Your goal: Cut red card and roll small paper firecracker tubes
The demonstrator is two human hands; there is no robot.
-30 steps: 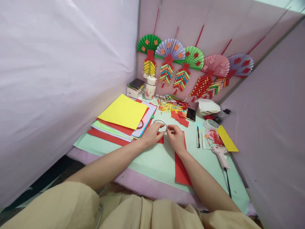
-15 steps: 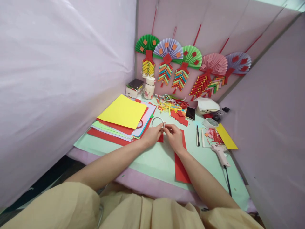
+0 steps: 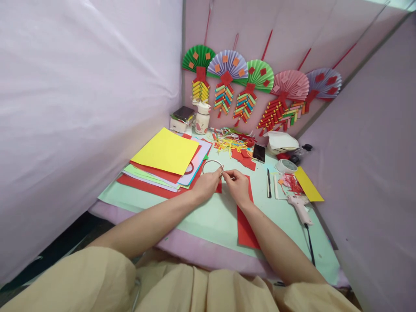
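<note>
My left hand [image 3: 208, 183] is closed on a thin ring-shaped roll of tape [image 3: 212, 161], pale and narrow, held up above the table. My right hand [image 3: 236, 185] meets it at the near right edge of the roll, thumb and forefinger pinched together there. What lies between those fingertips is too small to see clearly, though they touch the roll's edge. Beneath my right wrist lies a strip of red paper [image 3: 244, 225], partly covered by the forearm. A small red paper piece [image 3: 219, 187] shows between the hands.
Stacked coloured sheets [image 3: 164, 151] lie left, with a red ring [image 3: 189, 168] on them. Paper scraps [image 3: 229, 144], a phone [image 3: 259, 153] and a bottle [image 3: 202, 119] are at the back. A craft knife [image 3: 268, 184], wide tape roll [image 3: 286, 166] and corded glue gun [image 3: 300, 209] lie right.
The tape roll has tipped slightly, its ring looking flatter and a little further left. Both hands stay together, with the same pinch. The whole view has shifted slightly.
</note>
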